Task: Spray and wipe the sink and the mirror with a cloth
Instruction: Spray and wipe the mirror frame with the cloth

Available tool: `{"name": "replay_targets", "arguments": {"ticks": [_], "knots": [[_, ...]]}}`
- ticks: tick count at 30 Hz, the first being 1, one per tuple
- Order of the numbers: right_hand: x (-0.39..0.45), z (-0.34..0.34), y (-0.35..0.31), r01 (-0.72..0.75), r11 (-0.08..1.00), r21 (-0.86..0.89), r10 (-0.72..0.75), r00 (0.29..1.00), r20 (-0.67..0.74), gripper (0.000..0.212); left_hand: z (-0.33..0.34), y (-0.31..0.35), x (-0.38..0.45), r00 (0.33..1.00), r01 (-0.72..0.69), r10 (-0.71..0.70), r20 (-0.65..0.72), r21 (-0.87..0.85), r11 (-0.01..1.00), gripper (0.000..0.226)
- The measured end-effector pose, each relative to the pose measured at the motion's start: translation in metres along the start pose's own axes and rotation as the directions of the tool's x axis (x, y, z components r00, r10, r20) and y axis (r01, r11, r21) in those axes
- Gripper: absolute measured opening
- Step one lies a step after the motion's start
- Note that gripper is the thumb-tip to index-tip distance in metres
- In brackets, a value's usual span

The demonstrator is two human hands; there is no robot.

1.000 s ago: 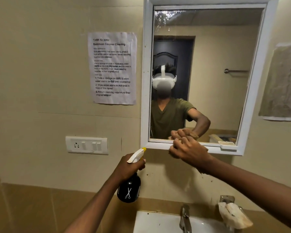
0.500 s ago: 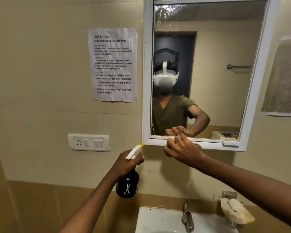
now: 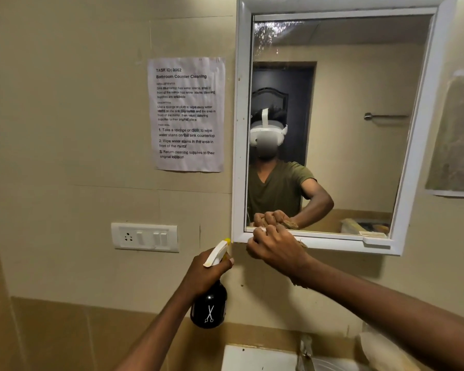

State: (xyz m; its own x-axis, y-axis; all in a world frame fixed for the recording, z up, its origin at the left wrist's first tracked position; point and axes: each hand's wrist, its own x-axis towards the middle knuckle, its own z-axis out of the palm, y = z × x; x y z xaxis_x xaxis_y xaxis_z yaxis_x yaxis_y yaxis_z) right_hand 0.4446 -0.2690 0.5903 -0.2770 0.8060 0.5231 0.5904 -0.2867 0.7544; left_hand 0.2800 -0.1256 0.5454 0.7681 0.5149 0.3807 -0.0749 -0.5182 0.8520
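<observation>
So the right hand (image 3: 275,251) bunches a tan rag cloth (image 3: 302,243) against the white-framed wall mirror (image 3: 332,241) at its lower-centre edge to wipe, while the left hand (image 3: 202,271) grips a black spray bottle with white trigger (image 3: 209,307) lower down, parked ready.

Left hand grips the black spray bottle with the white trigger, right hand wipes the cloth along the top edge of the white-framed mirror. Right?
Not quite. The head view shows the right hand wiping the tan cloth along the bottom edge of the white-framed mirror, not the top. The left hand does grip the black spray bottle with the white trigger.

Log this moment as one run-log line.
left hand: holds spray bottle | right hand: presses cloth on mirror frame lower edge | droplets top-left glass
</observation>
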Motion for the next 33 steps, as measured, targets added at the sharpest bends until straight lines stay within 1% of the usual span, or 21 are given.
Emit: {"name": "replay_targets", "arguments": {"ticks": [2,5,7,9,12,14,15,18,20,21,22,24,26,28,31,33], "knots": [[0.022,0.0,-0.011,-0.02,1.0,0.023,0.021,1.0,-0.016,0.015,-0.008,0.0,0.002,0.999,0.003,-0.004,-0.034,-0.008,1.0,0.034],[0.058,0.0,-0.022,-0.126,0.99,0.063,0.13,0.99,-0.062,0.008,-0.021,-0.001,0.005,0.998,-0.016,0.015,-0.067,-0.008,1.0,0.037],[0.062,0.0,-0.027,-0.184,0.98,0.079,0.189,0.98,-0.066,0.008,-0.029,-0.003,0.007,0.996,-0.027,0.027,-0.088,0.002,1.0,0.036],[0.045,0.004,-0.034,-0.182,0.98,0.084,0.185,0.982,-0.032,0.01,-0.034,-0.004,0.006,0.995,-0.033,0.034,-0.092,0.012,0.999,0.033],[0.021,0.008,-0.037,-0.104,0.994,0.031,0.104,0.995,0.001,0.013,-0.036,-0.003,0.004,0.997,-0.029,0.03,-0.074,0.024,0.999,0.037],[0.022,0.009,-0.033,-0.093,0.996,0.011,0.093,0.995,-0.041,0.01,-0.036,-0.001,0.005,0.997,-0.031,0.032,-0.068,0.015,0.999,0.04],[0.027,0.008,-0.031,-0.116,0.993,0.016,0.117,0.99,-0.081,0.006,-0.036,0.0,0.005,0.997,-0.035,0.036,-0.066,0.012,0.999,0.04],[0.054,0.0,-0.019,-0.289,0.956,0.052,0.294,0.934,-0.201,0.022,-0.036,0.001,0.007,0.998,-0.039,0.039,-0.058,0.003,0.999,0.038],[0.065,-0.004,-0.014,-0.379,0.923,0.06,0.384,0.904,-0.187,0.021,-0.036,0.002,0.007,0.998,-0.039,0.038,-0.057,-0.002,0.999,0.034],[0.066,-0.004,-0.015,-0.394,0.917,0.058,0.397,0.901,-0.174,0.023,-0.036,0.003,0.007,0.998,-0.039,0.039,-0.056,-0.001,0.999,0.031],[0.064,-0.003,-0.019,-0.38,0.923,0.054,0.384,0.91,-0.159,0.021,-0.037,0.003,0.007,0.998,-0.035,0.035,-0.056,0.002,0.999,0.029],[0.056,0.0,-0.03,-0.297,0.954,0.041,0.3,0.947,-0.115,0.011,-0.041,0.008,0.009,0.998,-0.04,0.041,-0.047,0.015,0.999,0.027],[0.048,0.005,-0.04,-0.231,0.972,0.034,0.233,0.971,-0.057,0.01,-0.048,0.021,0.015,0.997,-0.058,0.06,-0.041,0.031,0.998,0.025],[0.047,0.007,-0.039,-0.219,0.975,0.043,0.221,0.975,-0.03,0.013,-0.055,0.04,0.026,0.996,-0.084,0.085,-0.017,0.046,0.995,0.021],[0.049,0.006,-0.037,-0.22,0.975,0.037,0.222,0.975,-0.031,0.02,-0.058,0.069,0.038,0.99,-0.097,0.088,0.107,0.085,0.992,0.022],[0.048,0.005,-0.037,-0.215,0.975,0.049,0.216,0.976,-0.028,0.025,-0.053,0.078,0.041,0.989,-0.089,0.075,0.126,0.108,0.99,0.024]]}}
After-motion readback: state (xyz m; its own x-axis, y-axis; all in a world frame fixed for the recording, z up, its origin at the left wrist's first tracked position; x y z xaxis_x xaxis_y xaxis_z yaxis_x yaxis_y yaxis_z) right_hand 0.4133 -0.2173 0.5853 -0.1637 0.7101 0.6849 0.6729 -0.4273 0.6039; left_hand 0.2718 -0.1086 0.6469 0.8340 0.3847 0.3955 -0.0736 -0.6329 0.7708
